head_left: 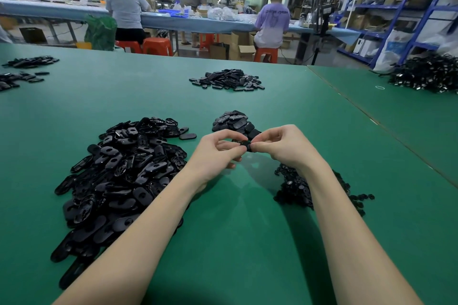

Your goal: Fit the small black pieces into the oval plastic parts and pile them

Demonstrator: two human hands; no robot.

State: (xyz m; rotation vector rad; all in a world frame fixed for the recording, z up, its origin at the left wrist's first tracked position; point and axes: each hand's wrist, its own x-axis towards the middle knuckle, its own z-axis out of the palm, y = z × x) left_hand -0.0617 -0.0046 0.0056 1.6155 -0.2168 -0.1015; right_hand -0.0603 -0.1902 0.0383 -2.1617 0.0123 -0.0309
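Note:
My left hand (218, 151) and my right hand (282, 146) meet above the green table (235, 230), both pinching one black oval plastic part (245, 145) between fingertips. Whether a small piece sits in it is hidden by my fingers. A big heap of loose oval parts (119, 181) lies left of my left forearm. A heap of small black pieces (297, 186) lies under my right wrist. Just beyond my hands sits a small pile of oval parts (233, 121).
Another pile of oval parts (228, 80) lies farther back at the centre, more at the far left (22, 69). A tangle of black items (426, 74) sits on the adjoining table at right. Several people work at a long bench behind; blue shelving (396, 7) stands right.

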